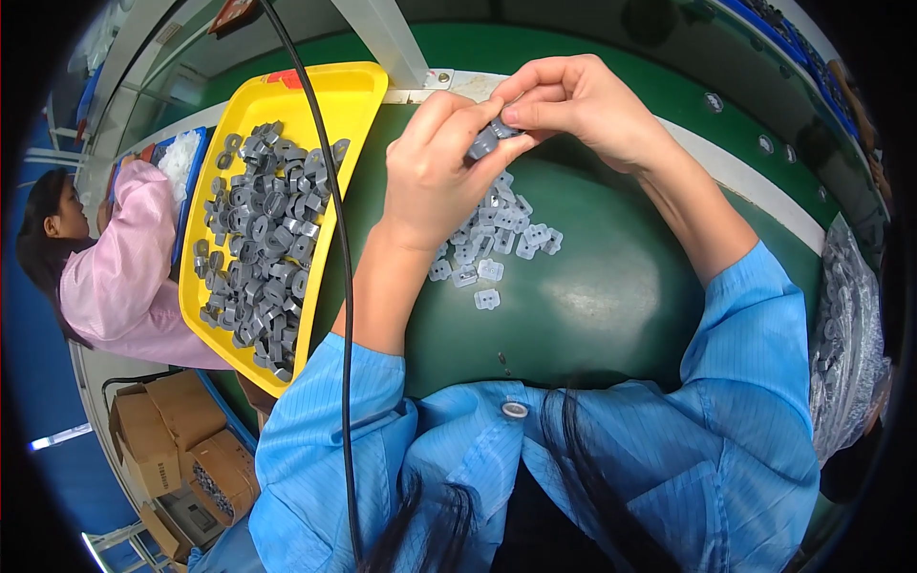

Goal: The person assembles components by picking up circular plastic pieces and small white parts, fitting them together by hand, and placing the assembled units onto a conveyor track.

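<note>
item: grey part [483, 144], in work; upper middle of the frame, raised over the bench [611, 296], between both hands.

left hand [425, 177]: upper middle; grip clamped on the grey part, thumb beneath it.

right hand [585, 107]: just right of the left; grip together, thumb and fingertips pinched on the upper end of the grey part. one piece or two pressed together: cannot tell.

stock, pale: translucent flat pieces [503, 225], loose pile, centre of the frame, below the hands; one piece [487, 300] lies apart at the pile's lower edge.

stock, grey: heap of grey parts [272, 234] in a yellow tray [355, 95], left of centre; a black cable [346, 286] passes across it.

progress, as judged: one unit in hand, apparently mid-handling. the pale pile looks like work left. whether the tray's heap is finished or waiting: cannot tell.
</note>
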Demonstrator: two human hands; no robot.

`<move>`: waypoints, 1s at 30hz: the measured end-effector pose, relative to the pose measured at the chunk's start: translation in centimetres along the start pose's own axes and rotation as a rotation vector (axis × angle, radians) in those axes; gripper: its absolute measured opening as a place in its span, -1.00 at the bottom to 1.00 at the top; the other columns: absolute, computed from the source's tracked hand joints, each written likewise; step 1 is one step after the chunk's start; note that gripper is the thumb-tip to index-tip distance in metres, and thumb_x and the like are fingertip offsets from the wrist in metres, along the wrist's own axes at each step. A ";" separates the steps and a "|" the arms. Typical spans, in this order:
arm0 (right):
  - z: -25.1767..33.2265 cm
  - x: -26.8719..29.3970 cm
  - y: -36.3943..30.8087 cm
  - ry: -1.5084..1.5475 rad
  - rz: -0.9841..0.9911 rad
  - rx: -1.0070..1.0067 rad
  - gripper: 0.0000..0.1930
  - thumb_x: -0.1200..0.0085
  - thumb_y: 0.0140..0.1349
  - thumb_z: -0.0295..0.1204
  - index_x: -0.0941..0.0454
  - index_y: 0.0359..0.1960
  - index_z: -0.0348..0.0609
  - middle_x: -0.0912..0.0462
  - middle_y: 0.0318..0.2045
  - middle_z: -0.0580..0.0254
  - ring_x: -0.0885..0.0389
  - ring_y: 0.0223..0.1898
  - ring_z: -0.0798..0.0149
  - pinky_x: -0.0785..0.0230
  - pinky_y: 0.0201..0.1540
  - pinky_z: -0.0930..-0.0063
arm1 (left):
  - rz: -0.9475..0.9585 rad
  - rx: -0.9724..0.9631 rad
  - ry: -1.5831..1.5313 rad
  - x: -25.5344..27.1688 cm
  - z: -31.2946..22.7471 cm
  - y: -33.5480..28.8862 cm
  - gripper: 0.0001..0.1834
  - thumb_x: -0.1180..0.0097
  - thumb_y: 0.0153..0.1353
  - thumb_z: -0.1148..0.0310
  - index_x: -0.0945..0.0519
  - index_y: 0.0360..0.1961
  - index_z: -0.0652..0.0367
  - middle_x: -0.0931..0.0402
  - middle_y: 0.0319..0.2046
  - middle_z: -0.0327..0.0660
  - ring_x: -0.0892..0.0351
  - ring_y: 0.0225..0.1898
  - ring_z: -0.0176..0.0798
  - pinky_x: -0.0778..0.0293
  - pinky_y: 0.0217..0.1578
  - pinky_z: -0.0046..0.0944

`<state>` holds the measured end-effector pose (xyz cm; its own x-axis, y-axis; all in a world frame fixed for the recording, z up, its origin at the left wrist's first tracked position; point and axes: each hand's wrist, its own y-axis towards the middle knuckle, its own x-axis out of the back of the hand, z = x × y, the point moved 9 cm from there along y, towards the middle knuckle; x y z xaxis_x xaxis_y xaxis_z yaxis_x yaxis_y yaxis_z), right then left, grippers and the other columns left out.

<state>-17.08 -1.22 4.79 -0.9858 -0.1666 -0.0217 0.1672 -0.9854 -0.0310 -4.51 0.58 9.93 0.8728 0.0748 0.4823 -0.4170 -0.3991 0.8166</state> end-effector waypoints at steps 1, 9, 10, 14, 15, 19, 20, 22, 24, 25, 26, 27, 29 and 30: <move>0.4 0.3 -0.1 -0.043 -0.041 0.016 -0.82 -0.17 0.08 -0.54 -0.59 -0.27 -0.33 -0.66 -0.38 0.14 -0.64 -0.36 0.40 -0.51 -0.25 0.58 | -0.005 0.006 0.016 0.0 -0.2 0.1 -0.63 -0.45 -0.21 0.37 -0.63 -0.30 0.18 -0.47 -0.50 -0.25 -0.51 -0.53 -0.26 -0.47 -0.52 -0.33; -1.7 0.0 0.4 0.193 0.102 -0.060 -0.76 -0.17 0.06 -0.54 -0.51 -0.20 -0.26 -0.63 -0.41 0.27 -0.59 -0.38 0.49 -0.44 -0.27 0.68 | 0.145 0.154 -0.242 -1.2 1.4 0.2 -0.61 -0.47 -0.24 0.43 -0.65 -0.29 0.24 -0.54 -0.40 -0.23 -0.54 -0.38 -0.32 -0.47 -0.34 -0.39; -2.3 -0.9 0.2 0.269 0.185 -0.136 -0.75 -0.17 0.06 -0.53 -0.49 -0.20 -0.23 -0.62 -0.41 0.30 -0.57 -0.41 0.51 -0.43 -0.29 0.70 | 0.146 0.159 -0.241 -1.1 1.5 0.1 -0.61 -0.47 -0.24 0.43 -0.65 -0.29 0.24 -0.54 -0.40 -0.23 -0.54 -0.38 -0.32 -0.47 -0.34 -0.39; -2.2 -0.6 0.5 0.374 0.232 -0.148 -0.81 -0.18 0.06 -0.50 -0.49 -0.28 -0.16 -0.57 -0.45 0.37 -0.49 -0.48 0.56 -0.37 -0.37 0.76 | 0.162 0.504 -0.728 -2.0 3.0 -0.5 -0.66 -0.33 -0.05 0.46 -0.55 -0.21 0.29 -0.55 -0.40 -0.22 -0.54 -0.42 -0.36 -0.44 -0.41 -0.43; -2.0 0.2 0.6 0.367 0.201 -0.133 -0.83 -0.19 0.05 -0.49 -0.49 -0.31 -0.15 -0.55 -0.46 0.38 -0.47 -0.49 0.57 -0.35 -0.39 0.77 | 0.159 0.866 -1.050 -3.6 4.2 -2.2 -0.68 -0.27 0.03 0.49 -0.52 -0.17 0.32 -0.56 -0.38 -0.21 -0.54 -0.39 -0.39 -0.43 -0.38 -0.45; -2.6 3.1 1.1 0.248 0.017 -0.103 -0.82 -0.18 0.07 -0.48 -0.47 -0.30 -0.15 -0.55 -0.47 0.39 -0.45 -0.49 0.57 -0.32 -0.41 0.75 | 0.088 1.000 -1.102 -4.1 7.4 -3.4 -0.78 -0.14 0.17 0.49 -0.47 -0.16 0.31 -0.56 -0.34 -0.17 -0.55 -0.34 -0.37 -0.47 -0.28 -0.45; -2.8 3.4 1.2 0.250 -0.015 -0.105 -0.81 -0.17 0.08 -0.49 -0.46 -0.27 -0.16 -0.56 -0.46 0.40 -0.45 -0.49 0.57 -0.30 -0.42 0.72 | 0.068 0.978 -1.109 -4.1 7.3 -3.3 -0.80 -0.12 0.18 0.51 -0.47 -0.17 0.31 -0.57 -0.31 -0.15 -0.58 -0.31 -0.33 -0.50 -0.24 -0.42; -2.2 3.9 1.7 0.050 -0.082 -0.049 -0.80 -0.18 0.07 -0.48 -0.47 -0.26 -0.16 -0.57 -0.44 0.39 -0.46 -0.46 0.55 -0.31 -0.39 0.69 | 0.024 0.978 -1.139 -4.0 7.4 -3.3 -0.80 -0.12 0.18 0.52 -0.47 -0.17 0.31 -0.58 -0.30 -0.13 -0.59 -0.29 -0.31 -0.51 -0.23 -0.41; -0.7 6.3 1.8 -0.394 -0.303 0.124 -0.69 -0.24 -0.01 -0.40 -0.52 -0.22 -0.23 -0.61 -0.41 0.30 -0.55 -0.40 0.41 -0.42 -0.28 0.53 | -0.051 1.013 -1.147 -3.6 8.4 -3.8 -0.80 -0.11 0.17 0.53 -0.47 -0.17 0.32 -0.59 -0.29 -0.08 -0.62 -0.28 -0.25 -0.55 -0.22 -0.34; -0.3 8.3 1.7 -0.643 -0.450 0.163 -0.67 -0.23 0.00 -0.36 -0.53 -0.18 -0.19 -0.63 -0.40 0.25 -0.58 -0.34 0.37 -0.42 -0.19 0.49 | -0.057 1.014 -1.144 -3.1 8.7 -3.8 -0.80 -0.11 0.17 0.53 -0.47 -0.17 0.32 -0.59 -0.29 -0.08 -0.62 -0.28 -0.25 -0.55 -0.22 -0.34; -0.9 10.1 1.7 -0.711 -0.504 0.113 -0.68 -0.23 0.03 -0.37 -0.53 -0.16 -0.19 -0.60 -0.40 0.29 -0.54 -0.34 0.42 -0.40 -0.19 0.53 | -0.080 1.061 -1.068 -2.6 9.4 -4.1 -0.79 -0.11 0.16 0.54 -0.46 -0.17 0.33 -0.59 -0.32 -0.07 -0.62 -0.31 -0.25 -0.56 -0.25 -0.33; -1.5 11.9 1.6 -0.778 -0.559 0.063 -0.68 -0.22 0.05 -0.38 -0.52 -0.15 -0.19 -0.58 -0.40 0.32 -0.51 -0.34 0.47 -0.38 -0.19 0.57 | -0.102 1.107 -0.991 -2.2 10.1 -4.4 -0.79 -0.11 0.16 0.54 -0.46 -0.17 0.33 -0.59 -0.34 -0.05 -0.63 -0.35 -0.24 -0.57 -0.27 -0.33; -2.0 14.0 1.1 -0.901 -0.612 0.039 -0.65 -0.21 0.03 -0.31 -0.55 -0.14 -0.16 -0.63 -0.36 0.21 -0.59 -0.30 0.30 -0.43 -0.14 0.45 | -0.109 1.101 -0.967 -2.1 10.5 -4.5 -0.76 -0.12 0.14 0.53 -0.46 -0.15 0.34 -0.59 -0.38 -0.03 -0.63 -0.39 -0.23 -0.57 -0.32 -0.33; -2.1 14.4 0.8 -0.940 -0.662 0.089 -0.69 -0.18 0.06 -0.34 -0.56 -0.15 -0.14 -0.62 -0.35 0.19 -0.57 -0.25 0.21 -0.41 -0.10 0.37 | -0.048 1.119 -0.957 -2.5 10.4 -4.6 -0.72 -0.13 0.15 0.51 -0.44 -0.12 0.33 -0.57 -0.33 -0.06 -0.61 -0.38 -0.26 -0.56 -0.32 -0.37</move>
<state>-31.14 -4.38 2.32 -0.5093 0.4611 0.7267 -0.3518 -0.8821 0.3132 -2.12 -7.30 1.67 0.8971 -0.3331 -0.2902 -0.3630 -0.9302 -0.0543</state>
